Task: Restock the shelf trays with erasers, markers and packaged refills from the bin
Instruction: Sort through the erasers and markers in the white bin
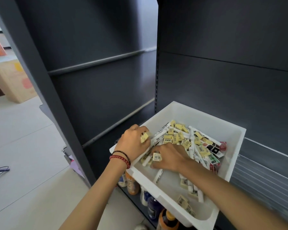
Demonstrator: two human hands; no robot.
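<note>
A white plastic bin [236,143] rests on a dark shelf and holds several yellow erasers [178,138], white markers [160,134] and packaged refills [214,150]. My left hand [133,143] is at the bin's left rim, its curled fingers holding yellow erasers [145,136]. My right hand [170,157] reaches into the pile at the bin's near left and pinches one barcoded eraser [157,157]. A few loose erasers [184,182] and a marker [158,175] lie on the bin's bare floor nearer to me.
Dark grey shelving [98,63] with bare shelf rails stands behind and to the left. A clear ribbed shelf tray [264,166] sits right of the bin. Bottles [131,183] stand on the shelf below. A cardboard box [12,80] is on the floor far left.
</note>
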